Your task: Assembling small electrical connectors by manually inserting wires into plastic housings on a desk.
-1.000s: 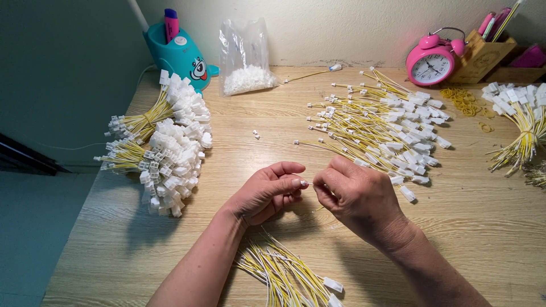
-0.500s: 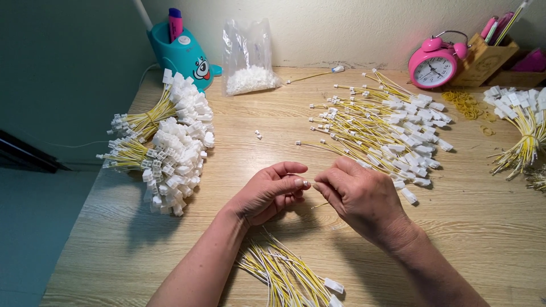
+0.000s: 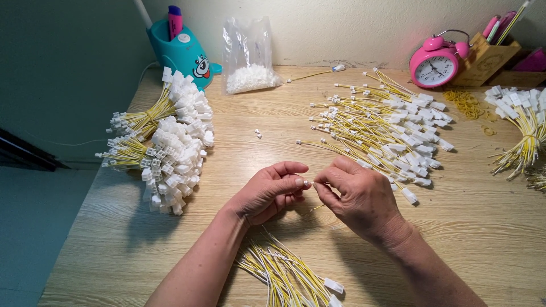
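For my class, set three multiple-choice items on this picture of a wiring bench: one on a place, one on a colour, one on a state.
1. Where does the alarm clock stand?
A. far right of the table, by the wall
B. near left corner
C. between the hands

2. What colour are the wires?
A. blue
B. yellow
C. black

3. How are the left hand and right hand placed?
A. far apart
B. flat on the table
C. fingertips meeting, pinching a small piece

Answers: 1 A, it stands beside the wooden holder; 2 B, every bundle is yellow with white connectors; 3 C, thumbs and forefingers touch above the table.
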